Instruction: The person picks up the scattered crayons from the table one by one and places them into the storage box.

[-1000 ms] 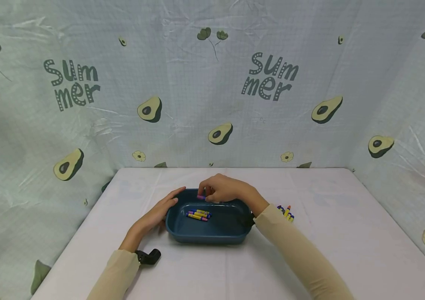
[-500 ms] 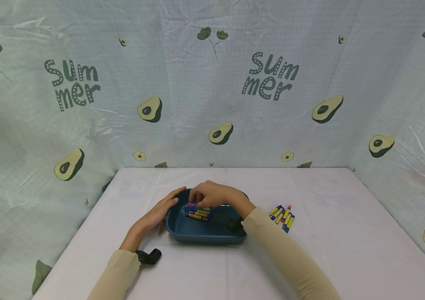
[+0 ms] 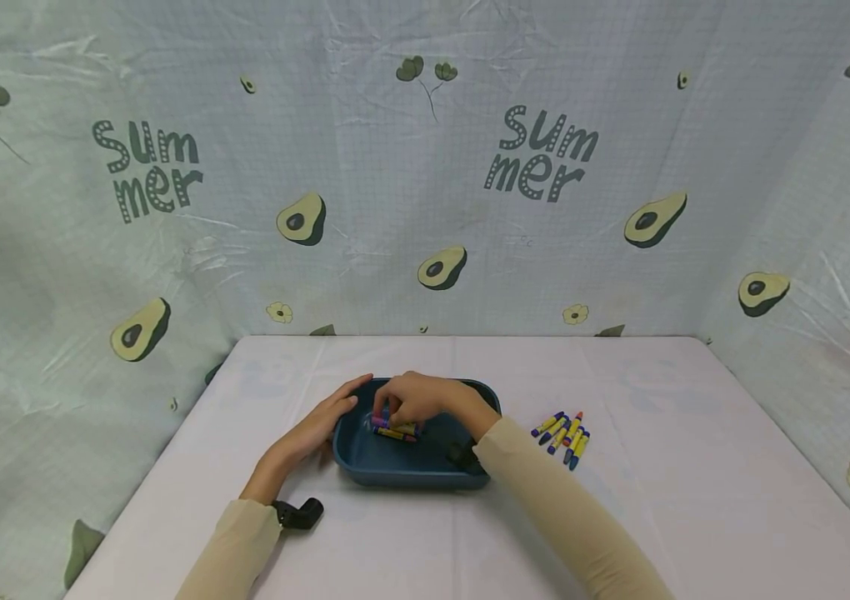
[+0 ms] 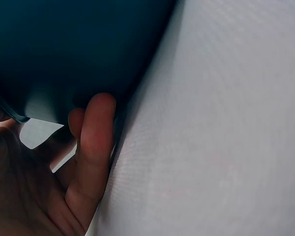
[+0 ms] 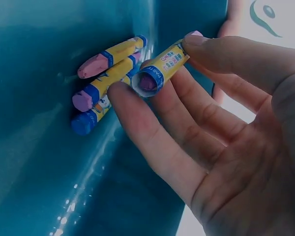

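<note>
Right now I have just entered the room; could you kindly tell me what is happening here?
A person's right hand pinches a yellow-wrapped crayon inside a dark blue tray, next to at least three other crayons lying in it. The left hand touches the tray's left end. Outside, to the right of the tray, a loose group of crayons lies on the white table.

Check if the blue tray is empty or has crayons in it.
Not empty: the right wrist view shows three crayons lying inside the blue tray, beside the crayon that the right hand pinches.
</note>
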A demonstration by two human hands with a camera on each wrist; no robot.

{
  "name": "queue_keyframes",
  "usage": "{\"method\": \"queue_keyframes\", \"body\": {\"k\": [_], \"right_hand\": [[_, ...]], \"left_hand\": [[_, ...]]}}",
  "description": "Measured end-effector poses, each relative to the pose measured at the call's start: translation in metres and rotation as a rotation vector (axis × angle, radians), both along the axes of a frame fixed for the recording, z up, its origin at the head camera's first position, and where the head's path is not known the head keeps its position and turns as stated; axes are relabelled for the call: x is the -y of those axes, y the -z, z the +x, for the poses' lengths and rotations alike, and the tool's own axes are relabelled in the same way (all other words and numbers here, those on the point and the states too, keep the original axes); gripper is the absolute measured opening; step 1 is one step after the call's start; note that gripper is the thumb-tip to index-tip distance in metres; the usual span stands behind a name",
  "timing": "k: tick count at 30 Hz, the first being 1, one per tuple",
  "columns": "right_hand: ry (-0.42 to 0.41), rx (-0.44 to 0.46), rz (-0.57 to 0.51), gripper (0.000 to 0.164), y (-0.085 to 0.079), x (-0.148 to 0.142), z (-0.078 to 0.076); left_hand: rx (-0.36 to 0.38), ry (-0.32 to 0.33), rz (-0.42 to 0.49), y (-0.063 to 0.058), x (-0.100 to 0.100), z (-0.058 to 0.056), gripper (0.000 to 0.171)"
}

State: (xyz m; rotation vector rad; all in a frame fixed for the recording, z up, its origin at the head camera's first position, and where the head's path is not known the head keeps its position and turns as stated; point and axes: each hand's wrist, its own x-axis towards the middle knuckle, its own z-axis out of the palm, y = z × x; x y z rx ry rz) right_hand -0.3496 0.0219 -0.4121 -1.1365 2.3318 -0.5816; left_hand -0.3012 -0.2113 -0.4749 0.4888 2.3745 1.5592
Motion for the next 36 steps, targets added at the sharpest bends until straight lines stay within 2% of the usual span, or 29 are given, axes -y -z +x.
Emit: {"method": "queue_keyframes", "body": {"k": [9, 17, 36], "right_hand": [[-0.021, -0.017, 0.045, 0.027, 0.006, 0.003, 0.000], [-0.003, 0.053, 0.066, 0.020, 0.013, 0.008, -0.003], [0.016, 0.035, 0.097, 0.018, 0.017, 0.013, -0.002]], "left_hand": [[-0.035, 0.022, 0.000, 0.000, 0.001, 0.001, 0.052], [-0.037, 0.022, 0.006, 0.001, 0.000, 0.000, 0.052], [-0.044, 0.020, 0.000, 0.001, 0.000, 0.001, 0.051]]}}
